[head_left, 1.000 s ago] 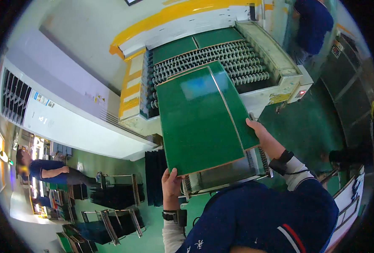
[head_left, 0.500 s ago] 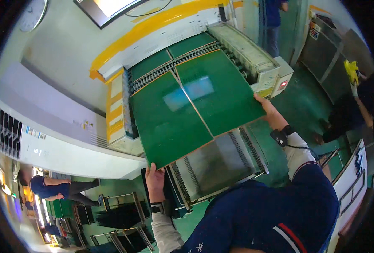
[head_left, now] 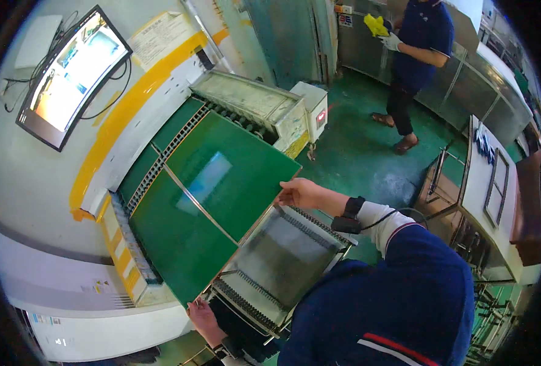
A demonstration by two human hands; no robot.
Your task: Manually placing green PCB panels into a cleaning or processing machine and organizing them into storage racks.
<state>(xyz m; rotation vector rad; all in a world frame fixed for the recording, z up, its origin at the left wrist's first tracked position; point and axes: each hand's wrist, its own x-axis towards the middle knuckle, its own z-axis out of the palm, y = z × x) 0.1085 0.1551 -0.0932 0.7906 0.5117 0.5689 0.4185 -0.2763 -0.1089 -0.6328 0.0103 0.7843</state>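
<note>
Fingertips of the left hand (head_left: 202, 318) pinch the left glossy green rectangular panel (head_left: 182, 236); right hand (head_left: 302, 193), forearm angled inward, clasps the matching right panel (head_left: 234, 174). Both extend over the cream-framed roller conveyor (head_left: 246, 100).

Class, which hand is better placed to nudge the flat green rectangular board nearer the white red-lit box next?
The right hand, probably: it grips that green board by its edge, while the left hand grips the other green board at its near corner.
</note>
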